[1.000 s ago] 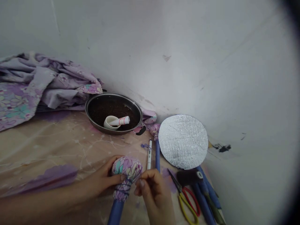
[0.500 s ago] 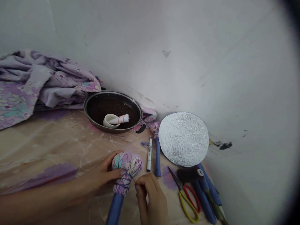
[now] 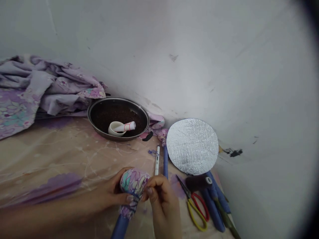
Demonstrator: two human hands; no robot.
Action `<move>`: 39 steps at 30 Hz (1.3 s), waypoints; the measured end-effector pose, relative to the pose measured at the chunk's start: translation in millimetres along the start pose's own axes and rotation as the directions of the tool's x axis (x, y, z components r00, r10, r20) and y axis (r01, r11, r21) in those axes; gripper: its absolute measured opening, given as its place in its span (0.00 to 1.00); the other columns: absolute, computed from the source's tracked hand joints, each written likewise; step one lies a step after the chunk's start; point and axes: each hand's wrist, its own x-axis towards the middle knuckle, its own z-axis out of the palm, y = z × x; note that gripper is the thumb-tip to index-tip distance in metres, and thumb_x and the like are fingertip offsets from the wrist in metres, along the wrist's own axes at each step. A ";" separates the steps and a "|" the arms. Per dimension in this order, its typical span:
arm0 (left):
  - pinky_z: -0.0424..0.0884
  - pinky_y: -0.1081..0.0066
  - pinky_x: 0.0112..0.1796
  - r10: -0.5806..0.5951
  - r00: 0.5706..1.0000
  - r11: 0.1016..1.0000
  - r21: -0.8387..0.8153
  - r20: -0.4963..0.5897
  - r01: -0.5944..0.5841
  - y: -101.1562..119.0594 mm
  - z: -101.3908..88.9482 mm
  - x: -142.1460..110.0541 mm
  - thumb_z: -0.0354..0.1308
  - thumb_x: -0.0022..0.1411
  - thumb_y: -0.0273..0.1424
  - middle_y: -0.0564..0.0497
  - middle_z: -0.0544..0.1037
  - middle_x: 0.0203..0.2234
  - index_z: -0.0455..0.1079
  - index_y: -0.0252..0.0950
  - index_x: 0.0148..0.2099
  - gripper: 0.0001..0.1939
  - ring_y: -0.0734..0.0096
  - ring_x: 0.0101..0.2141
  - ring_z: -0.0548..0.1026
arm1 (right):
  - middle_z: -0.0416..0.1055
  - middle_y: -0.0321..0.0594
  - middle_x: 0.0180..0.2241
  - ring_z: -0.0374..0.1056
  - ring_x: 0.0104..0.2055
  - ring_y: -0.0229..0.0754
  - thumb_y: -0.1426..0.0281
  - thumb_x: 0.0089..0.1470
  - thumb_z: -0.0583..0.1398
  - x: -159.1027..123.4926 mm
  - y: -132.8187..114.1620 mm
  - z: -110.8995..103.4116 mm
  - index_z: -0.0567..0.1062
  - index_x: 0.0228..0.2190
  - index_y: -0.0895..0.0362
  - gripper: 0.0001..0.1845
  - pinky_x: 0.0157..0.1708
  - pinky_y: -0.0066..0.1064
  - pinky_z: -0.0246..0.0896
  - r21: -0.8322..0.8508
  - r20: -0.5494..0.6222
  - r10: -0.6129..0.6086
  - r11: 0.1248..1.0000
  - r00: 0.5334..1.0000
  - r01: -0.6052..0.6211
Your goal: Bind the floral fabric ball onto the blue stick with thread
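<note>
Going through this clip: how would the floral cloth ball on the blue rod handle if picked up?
The floral cloth ball is probably soft and light, since its fabric gathers where dark thread cinches it and the left hand cups it easily. The blue rod looks fairly stiff, running straight below. Set down loose, the piece might well roll.

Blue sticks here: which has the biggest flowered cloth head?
The blue stick in the left hand: its cloth head is much bigger than the head on the stick beside the foil disc.
</note>
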 end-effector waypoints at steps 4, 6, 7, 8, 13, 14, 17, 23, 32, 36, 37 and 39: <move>0.79 0.45 0.73 0.022 0.999 0.999 0.032 0.040 -0.023 0.9 4.5 1.5 0.91 0.57 0.60 0.50 0.93 0.61 0.81 0.55 0.77 0.51 0.34 0.70 0.85 | 0.83 0.36 0.32 0.82 0.32 0.45 0.56 0.86 0.68 16.0 -8.7 6.3 0.85 0.39 0.49 0.19 0.36 0.32 0.75 0.043 0.017 -0.041 0.998 0.999 0.040; 0.78 0.46 0.72 0.044 0.999 0.998 0.053 0.003 -0.044 0.6 3.1 4.3 0.89 0.60 0.61 0.51 0.92 0.61 0.80 0.54 0.77 0.49 0.34 0.70 0.84 | 0.82 0.34 0.32 0.81 0.32 0.44 0.59 0.84 0.69 23.2 -10.0 7.7 0.85 0.39 0.49 0.16 0.35 0.30 0.75 0.042 0.019 -0.059 0.997 0.998 0.058; 0.78 0.47 0.72 0.053 0.998 0.996 0.070 -0.019 -0.052 -0.1 1.7 5.8 0.89 0.61 0.60 0.52 0.91 0.60 0.81 0.54 0.76 0.48 0.35 0.70 0.84 | 0.82 0.34 0.31 0.81 0.32 0.44 0.61 0.83 0.69 25.9 -9.6 8.1 0.85 0.39 0.49 0.15 0.35 0.30 0.74 0.042 0.018 -0.056 0.998 0.998 0.055; 0.78 0.49 0.71 0.062 0.997 0.994 0.090 -0.038 -0.059 -1.2 0.0 7.3 0.88 0.63 0.59 0.53 0.91 0.61 0.80 0.54 0.77 0.46 0.36 0.70 0.84 | 0.82 0.33 0.31 0.81 0.32 0.43 0.62 0.82 0.69 27.9 -8.7 8.4 0.85 0.39 0.49 0.14 0.35 0.29 0.74 0.044 0.018 -0.045 0.998 0.999 0.044; 0.81 0.52 0.68 0.094 0.992 0.989 0.124 -0.079 -0.084 -8.2 -3.9 12.5 0.92 0.57 0.54 0.54 0.90 0.63 0.77 0.58 0.78 0.52 0.39 0.67 0.85 | 0.82 0.33 0.29 0.80 0.31 0.43 0.58 0.79 0.72 28.9 0.6 9.5 0.84 0.37 0.49 0.15 0.35 0.29 0.74 0.083 0.051 0.032 0.996 0.998 -0.036; 0.81 0.52 0.69 0.101 0.991 0.989 0.114 -0.091 -0.091 -9.4 -3.4 13.1 0.92 0.57 0.54 0.53 0.90 0.63 0.77 0.58 0.78 0.51 0.38 0.69 0.85 | 0.82 0.33 0.29 0.80 0.31 0.44 0.56 0.80 0.72 28.7 2.3 10.0 0.84 0.37 0.49 0.17 0.35 0.30 0.73 0.091 0.049 0.043 0.995 0.998 -0.047; 0.81 0.52 0.73 0.118 0.986 0.991 0.080 -0.114 -0.109 -12.7 -2.2 16.7 0.93 0.57 0.54 0.52 0.92 0.63 0.80 0.58 0.76 0.49 0.35 0.71 0.84 | 0.83 0.34 0.28 0.80 0.30 0.45 0.48 0.81 0.74 29.6 4.9 11.3 0.84 0.37 0.49 0.23 0.36 0.31 0.74 0.127 0.019 0.061 0.990 0.998 -0.063; 0.85 0.52 0.62 0.112 0.987 0.992 -0.035 -0.118 -0.117 -18.6 -12.2 31.1 0.96 0.52 0.55 0.49 0.94 0.60 0.81 0.54 0.74 0.52 0.39 0.62 0.88 | 0.82 0.34 0.30 0.80 0.31 0.46 0.46 0.82 0.74 26.8 5.8 -1.4 0.86 0.39 0.49 0.24 0.35 0.32 0.77 0.144 0.013 0.061 0.988 0.998 -0.063; 0.83 0.45 0.70 0.126 0.984 0.990 0.081 -0.122 -0.117 -14.3 -13.0 29.9 0.94 0.55 0.51 0.45 0.89 0.71 0.73 0.54 0.82 0.58 0.34 0.70 0.86 | 0.83 0.39 0.36 0.80 0.35 0.45 0.46 0.89 0.66 -0.7 44.9 -21.3 0.89 0.41 0.49 0.26 0.39 0.32 0.75 0.012 0.071 -0.043 0.999 0.997 0.043; 0.86 0.46 0.66 0.158 0.978 0.965 0.234 -0.138 -0.122 -3.4 -11.6 27.5 0.91 0.54 0.47 0.47 0.91 0.68 0.74 0.53 0.81 0.56 0.33 0.67 0.89 | 0.81 0.36 0.33 0.78 0.32 0.44 0.43 0.88 0.68 -4.4 51.3 -17.3 0.87 0.42 0.49 0.27 0.35 0.30 0.75 0.088 0.057 0.017 0.996 0.998 -0.022; 0.88 0.49 0.64 0.181 0.973 0.950 0.283 -0.142 -0.136 3.4 -12.7 25.1 0.90 0.55 0.46 0.48 0.92 0.66 0.75 0.53 0.81 0.54 0.35 0.65 0.90 | 0.80 0.35 0.34 0.78 0.32 0.44 0.43 0.89 0.68 -4.1 50.8 -16.4 0.87 0.42 0.49 0.27 0.34 0.29 0.75 0.094 0.049 0.002 0.996 0.999 -0.007; 0.91 0.54 0.58 0.225 0.968 0.905 0.390 -0.109 -0.166 19.7 -16.3 18.3 0.91 0.55 0.41 0.49 0.95 0.62 0.79 0.53 0.79 0.52 0.37 0.59 0.93 | 0.80 0.35 0.35 0.77 0.32 0.42 0.44 0.90 0.67 -2.0 48.0 -15.2 0.87 0.41 0.48 0.27 0.34 0.29 0.73 0.083 0.015 -0.053 0.995 0.998 0.052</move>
